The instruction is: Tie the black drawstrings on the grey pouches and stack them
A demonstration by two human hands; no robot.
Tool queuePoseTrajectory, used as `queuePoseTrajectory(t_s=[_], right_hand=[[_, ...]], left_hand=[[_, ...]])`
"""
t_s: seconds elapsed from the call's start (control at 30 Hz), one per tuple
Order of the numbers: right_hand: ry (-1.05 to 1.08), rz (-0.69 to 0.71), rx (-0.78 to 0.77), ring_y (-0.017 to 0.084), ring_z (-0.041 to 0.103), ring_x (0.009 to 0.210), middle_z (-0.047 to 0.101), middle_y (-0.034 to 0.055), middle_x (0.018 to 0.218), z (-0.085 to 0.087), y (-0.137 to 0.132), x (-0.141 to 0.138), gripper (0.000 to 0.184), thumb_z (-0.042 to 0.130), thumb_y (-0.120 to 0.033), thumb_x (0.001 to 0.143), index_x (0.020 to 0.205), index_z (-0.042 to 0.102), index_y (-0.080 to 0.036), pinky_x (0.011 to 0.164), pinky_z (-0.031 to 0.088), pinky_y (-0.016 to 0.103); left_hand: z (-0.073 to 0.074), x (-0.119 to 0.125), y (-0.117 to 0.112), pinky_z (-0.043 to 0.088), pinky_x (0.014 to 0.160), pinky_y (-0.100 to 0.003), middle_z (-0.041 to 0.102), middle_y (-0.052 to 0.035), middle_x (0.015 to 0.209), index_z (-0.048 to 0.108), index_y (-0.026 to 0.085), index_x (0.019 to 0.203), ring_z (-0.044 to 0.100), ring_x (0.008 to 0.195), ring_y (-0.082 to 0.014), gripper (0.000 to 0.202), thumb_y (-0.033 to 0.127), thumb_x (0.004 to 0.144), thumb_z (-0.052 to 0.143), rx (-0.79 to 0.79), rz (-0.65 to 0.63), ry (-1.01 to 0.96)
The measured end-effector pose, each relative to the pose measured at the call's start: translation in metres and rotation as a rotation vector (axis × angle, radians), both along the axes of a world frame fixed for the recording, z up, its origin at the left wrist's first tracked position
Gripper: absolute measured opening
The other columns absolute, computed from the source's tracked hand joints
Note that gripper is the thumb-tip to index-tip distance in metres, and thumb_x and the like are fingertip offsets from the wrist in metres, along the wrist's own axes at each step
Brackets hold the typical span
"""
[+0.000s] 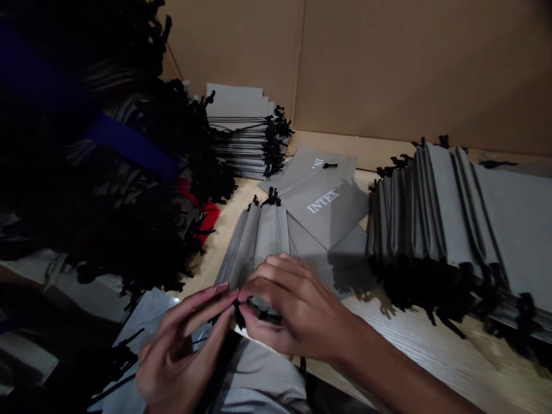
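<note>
Grey pouches (pixel 269 227) with black cords stand bunched on the table in front of me. At their near edge, my left hand (pixel 185 339) pinches a dark bit of black cord between thumb and fingertips. My right hand (pixel 293 302) meets it there, thumb and forefinger closed on the same cord, fingertips nearly touching. The cord is mostly hidden by the fingers. Just beyond, flat grey pouches (pixel 340 213) printed with white INTEX lettering lie overlapping, a black knotted cord end resting on one.
A dark heap of corded pouches (pixel 142 230) rises at the left, crossed by a blue strap (pixel 129 146). One neat stack (pixel 241 144) stands at the back, and a leaning row (pixel 435 213) fills the right. Brown cardboard (pixel 409 69) walls the table's far side.
</note>
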State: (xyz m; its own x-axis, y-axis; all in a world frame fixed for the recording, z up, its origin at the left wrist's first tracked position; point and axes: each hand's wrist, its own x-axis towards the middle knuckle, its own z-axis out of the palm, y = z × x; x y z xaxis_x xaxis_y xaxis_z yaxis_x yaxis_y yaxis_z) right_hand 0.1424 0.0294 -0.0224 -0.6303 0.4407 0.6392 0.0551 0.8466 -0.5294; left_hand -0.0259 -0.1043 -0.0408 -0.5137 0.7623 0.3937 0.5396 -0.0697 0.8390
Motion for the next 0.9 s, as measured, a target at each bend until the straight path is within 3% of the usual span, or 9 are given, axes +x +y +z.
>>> queuePoseTrajectory(t_s=[0.23, 0.33, 0.47, 0.6, 0.9], right_hand=[[-0.049, -0.036, 0.118, 0.023, 0.063, 0.083, 0.075, 0.0067, 0.092, 0.004, -0.001, 0.001, 0.008, 0.066, -0.015, 0.095, 0.103, 0.068, -0.015, 0.077, 0.051, 0.039], [-0.064, -0.054, 0.156, 0.024, 0.062, 0.084, 0.073, 0.0071, 0.091, 0.004, -0.002, 0.001, 0.011, 0.062, -0.016, 0.093, 0.103, 0.066, -0.017, 0.081, 0.052, 0.039], [-0.090, -0.051, 0.191, 0.025, 0.063, 0.087, 0.072, 0.0074, 0.093, 0.001, -0.003, -0.001, 0.014, 0.059, -0.018, 0.092, 0.105, 0.064, -0.019, 0.085, 0.053, 0.041], [-0.083, -0.044, 0.201, 0.025, 0.063, 0.087, 0.073, 0.0064, 0.093, 0.001, -0.003, -0.002, 0.018, 0.058, -0.015, 0.089, 0.106, 0.062, -0.020, 0.084, 0.053, 0.040], [-0.052, -0.033, 0.309, 0.023, 0.061, 0.085, 0.074, 0.0059, 0.093, 0.004, -0.001, -0.001, 0.013, 0.060, -0.013, 0.095, 0.106, 0.066, -0.015, 0.078, 0.049, 0.040]], left_hand=[[0.011, -0.003, -0.006, 0.075, 0.093, -0.041, 0.087, -0.0073, 0.120, 0.076, 0.029, 0.125, 0.087, 0.101, -0.0288, 0.037, 0.016, 0.093, 0.086, -0.029, -0.097, 0.102], [0.016, -0.004, -0.001, 0.074, 0.093, -0.036, 0.084, -0.0051, 0.123, 0.074, 0.030, 0.127, 0.085, 0.106, -0.0251, 0.037, 0.011, 0.096, 0.080, -0.033, -0.182, 0.134], [0.024, -0.011, 0.008, 0.066, 0.092, -0.032, 0.080, -0.0012, 0.113, 0.074, 0.029, 0.120, 0.078, 0.105, -0.0213, 0.038, 0.007, 0.091, 0.081, 0.028, -0.239, 0.260], [0.035, -0.019, 0.011, 0.058, 0.089, -0.029, 0.072, -0.0011, 0.106, 0.073, 0.028, 0.113, 0.071, 0.104, -0.0194, 0.026, 0.008, 0.096, 0.073, -0.101, -0.364, 0.322], [0.046, -0.030, 0.016, 0.058, 0.082, -0.022, 0.073, 0.0014, 0.104, 0.073, 0.031, 0.115, 0.073, 0.092, -0.0150, 0.022, 0.016, 0.099, 0.075, -0.163, -0.413, 0.385]])
